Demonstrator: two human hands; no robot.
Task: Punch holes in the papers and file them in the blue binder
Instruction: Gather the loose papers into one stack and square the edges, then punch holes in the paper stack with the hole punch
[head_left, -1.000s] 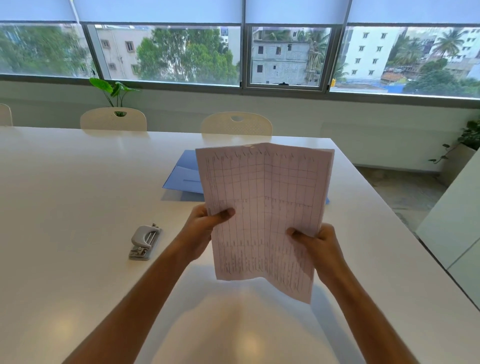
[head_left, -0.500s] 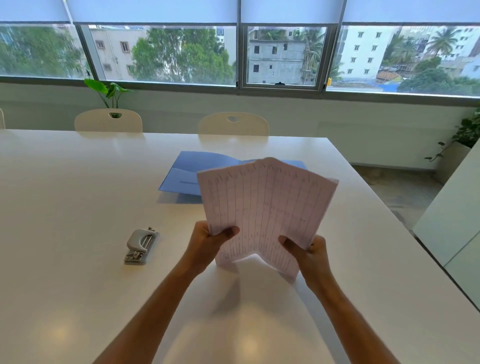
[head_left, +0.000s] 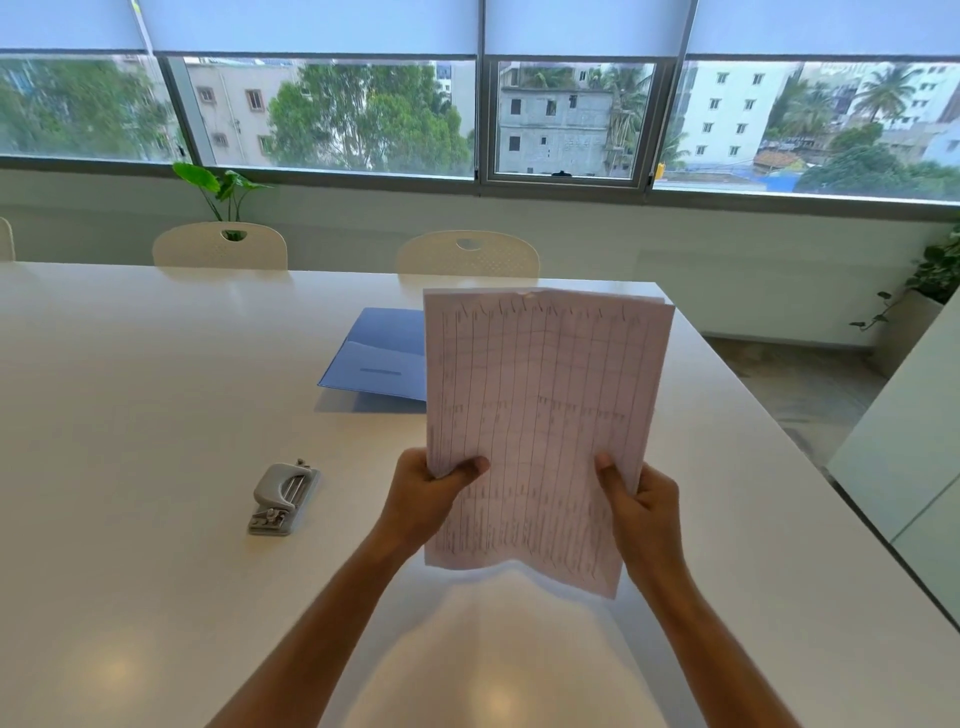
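Both hands hold the ruled papers (head_left: 540, 415) upright above the table (head_left: 156, 415), left hand (head_left: 431, 491) and right hand (head_left: 641, 499) each pinching a lower side edge; probably squaring the stack; next it must reach the hole punch (head_left: 283, 499); the blue binder (head_left: 379, 356) lies open behind.

Papers (head_left: 540, 415) raised again from the low, fanned, tilted position of half a second ago; now upright, sheets squared together, lower edge clear of the surface (head_left: 156, 415). Left hand (head_left: 426, 493) and right hand (head_left: 644, 506) lifted with them
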